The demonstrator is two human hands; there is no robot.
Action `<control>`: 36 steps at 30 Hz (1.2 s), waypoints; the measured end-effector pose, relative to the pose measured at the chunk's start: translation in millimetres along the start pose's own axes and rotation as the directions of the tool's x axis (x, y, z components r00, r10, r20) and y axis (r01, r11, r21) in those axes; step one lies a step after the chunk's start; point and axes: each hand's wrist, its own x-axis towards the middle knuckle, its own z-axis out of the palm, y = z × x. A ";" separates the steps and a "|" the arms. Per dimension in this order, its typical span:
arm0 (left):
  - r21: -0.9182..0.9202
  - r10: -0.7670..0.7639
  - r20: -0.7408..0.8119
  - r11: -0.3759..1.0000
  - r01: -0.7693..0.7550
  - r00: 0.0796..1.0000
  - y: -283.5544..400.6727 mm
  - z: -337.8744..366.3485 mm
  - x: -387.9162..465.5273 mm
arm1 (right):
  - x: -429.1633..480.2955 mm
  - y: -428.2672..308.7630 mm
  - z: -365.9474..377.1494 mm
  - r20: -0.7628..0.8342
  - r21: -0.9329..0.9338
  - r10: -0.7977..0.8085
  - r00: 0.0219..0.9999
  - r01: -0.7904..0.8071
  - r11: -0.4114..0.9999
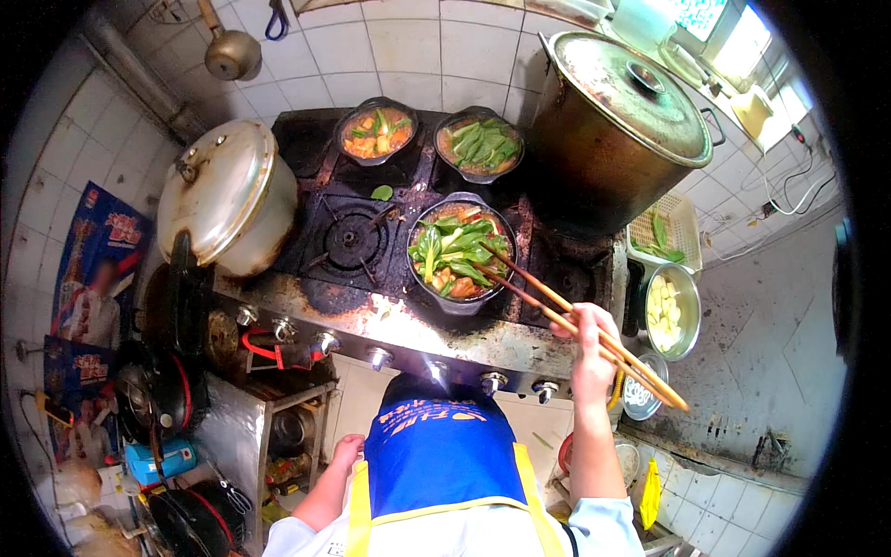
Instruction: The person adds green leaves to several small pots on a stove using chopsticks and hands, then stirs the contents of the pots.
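Long wooden chopsticks (550, 296) are held in my right hand (590, 338), above the stove's front edge. Their dark tips touch leafy greens (452, 244) in the nearest black clay pot (463, 303), where chunks of food and broth show under the leaves. My left hand (350, 445) hangs low beside the blue apron (438, 452), its fingers partly hidden; whether it holds anything is unclear. Behind stand two more pots, one with orange-brown chunks and a few greens (378, 132), the other covered in green leaves (484, 144).
A large lidded stockpot (605, 139) stands at the stove's back right, a pressure cooker (223, 202) at its left. A loose leaf (381, 192) lies near a bare burner (349, 238). At the right are a plastic basket (665, 216) and a metal bowl of pale pieces (665, 313).
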 end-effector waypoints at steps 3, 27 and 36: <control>-0.014 0.027 -0.002 1.000 -0.027 1.000 0.1 4.2 -2.1 | 2.6 19.5 16.6 0.083 0.055 0.034 0.996 -0.039 0.998; 0.043 0.020 -0.023 0.999 -0.019 1.000 8.4 5.5 -11.9 | 7.3 51.9 39.9 0.102 0.093 0.065 0.993 -0.075 0.993; -0.041 0.034 -0.006 0.999 -0.034 0.999 3.8 8.3 -9.0 | 15.8 61.2 42.2 -0.043 0.038 0.100 0.994 -0.098 0.994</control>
